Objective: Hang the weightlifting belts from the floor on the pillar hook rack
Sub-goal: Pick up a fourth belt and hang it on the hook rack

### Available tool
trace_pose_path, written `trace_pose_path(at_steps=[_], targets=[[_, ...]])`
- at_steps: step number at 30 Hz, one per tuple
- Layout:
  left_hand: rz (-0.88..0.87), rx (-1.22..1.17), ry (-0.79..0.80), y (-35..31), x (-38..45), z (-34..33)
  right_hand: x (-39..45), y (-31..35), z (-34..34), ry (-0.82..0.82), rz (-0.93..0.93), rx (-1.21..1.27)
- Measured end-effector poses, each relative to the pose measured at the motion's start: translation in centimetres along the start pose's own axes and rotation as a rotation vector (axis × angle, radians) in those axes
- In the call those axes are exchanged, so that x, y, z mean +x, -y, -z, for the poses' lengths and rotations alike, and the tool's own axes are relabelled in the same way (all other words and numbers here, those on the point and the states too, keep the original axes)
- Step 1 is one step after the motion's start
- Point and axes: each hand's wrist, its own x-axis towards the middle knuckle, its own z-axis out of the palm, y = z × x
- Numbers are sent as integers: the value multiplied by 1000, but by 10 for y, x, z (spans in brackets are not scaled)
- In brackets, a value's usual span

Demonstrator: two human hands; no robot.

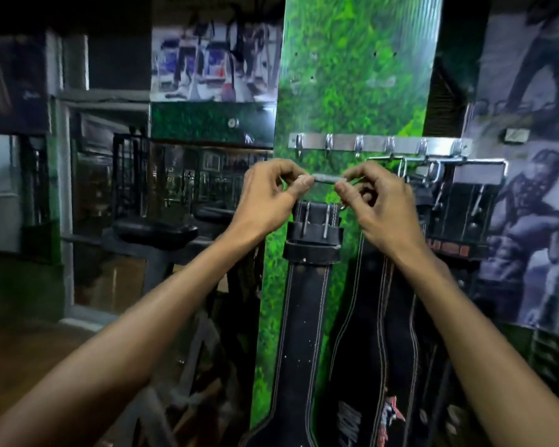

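A black leather weightlifting belt (304,304) hangs down in front of the green pillar (352,91). My left hand (271,195) and my right hand (378,201) both pinch the top bar of its metal buckle (328,178), one at each end. The buckle sits a little below the silver hook rack (375,146) on the pillar, under its left hooks. The rack's left hooks are bare. Other black belts (465,201) hang by their buckles from the right hooks, and one more belt (378,317) dangles beside the held one.
A padded gym bench (155,230) and dark machine frames stand to the left of the pillar. Mirrors and a glass door line the left wall. A bodybuilder poster (523,221) covers the wall on the right.
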Motion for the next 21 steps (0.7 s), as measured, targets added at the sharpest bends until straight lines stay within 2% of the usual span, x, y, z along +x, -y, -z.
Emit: trace_pose_path(at_steps=[6,10,15,21], targets=[[-126,289,51,11,70,-22,62,-26,5,-60,35,-216],[-116,419,53,27,99,-34,87,-46,-9,-98,-2,-305],[-161,728,43,38,119,-48,107,-61,-27,-149,-47,-457],[-127,760,-33,54,105,-63,107,-73,-40,-166,9,-642]])
